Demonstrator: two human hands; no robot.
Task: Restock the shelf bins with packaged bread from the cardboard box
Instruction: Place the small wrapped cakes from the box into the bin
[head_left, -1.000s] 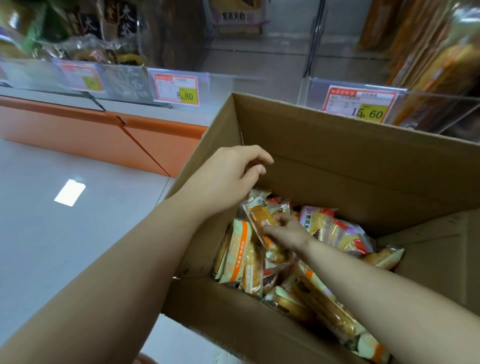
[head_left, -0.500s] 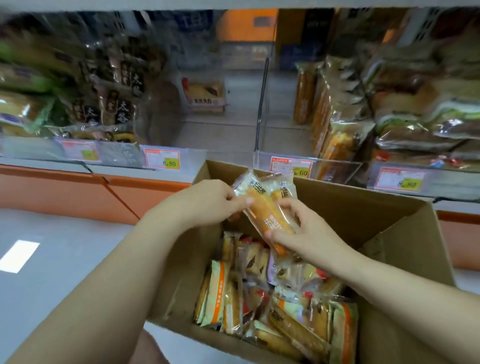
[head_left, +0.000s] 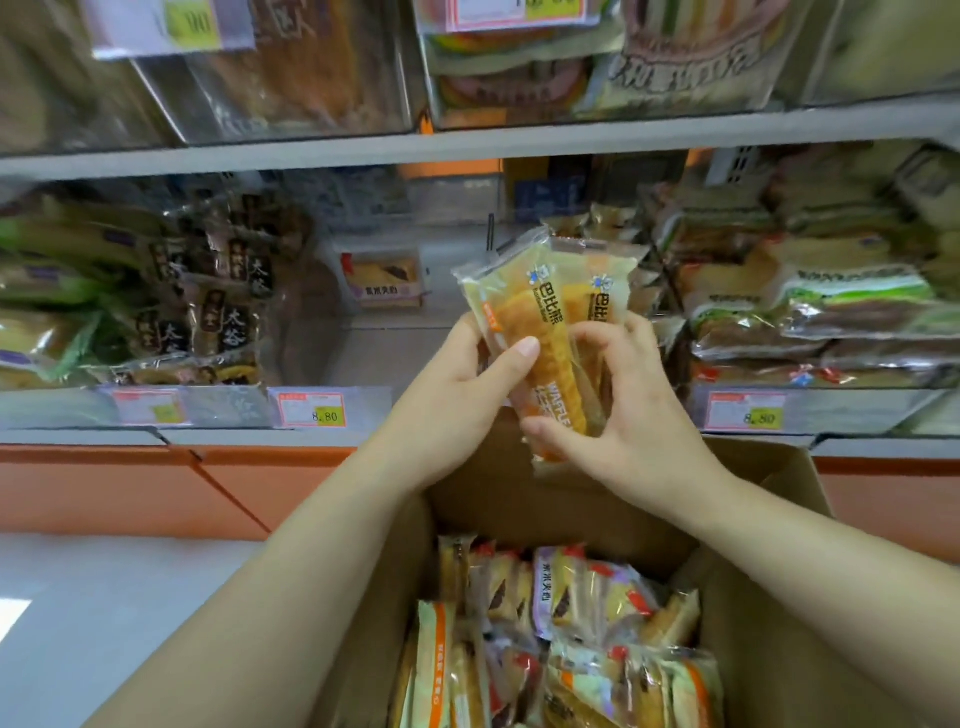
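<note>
Two orange waffle bread packets (head_left: 550, 322) are held upright above the open cardboard box (head_left: 769, 597), in front of the middle shelf. My left hand (head_left: 457, 384) grips them from the left, thumb across the front. My right hand (head_left: 618, 395) pinches them from the right, with its thumb at the lower end. The box below holds several more bread packets (head_left: 561, 634). Behind the held packets lies a nearly bare clear shelf bin (head_left: 374, 358) with one purple-labelled packet (head_left: 384, 278) at its back.
Clear bins to the left (head_left: 156, 291) and right (head_left: 831, 312) are stacked with packaged bread. Price tags (head_left: 310, 410) line the shelf front. An upper shelf (head_left: 467, 145) with more bins runs overhead. An orange base panel (head_left: 130, 488) sits below, beside grey floor.
Both hands have lifted the two packets out of the box, up toward the middle shelf. My view has tilted up from the box to the shelves.
</note>
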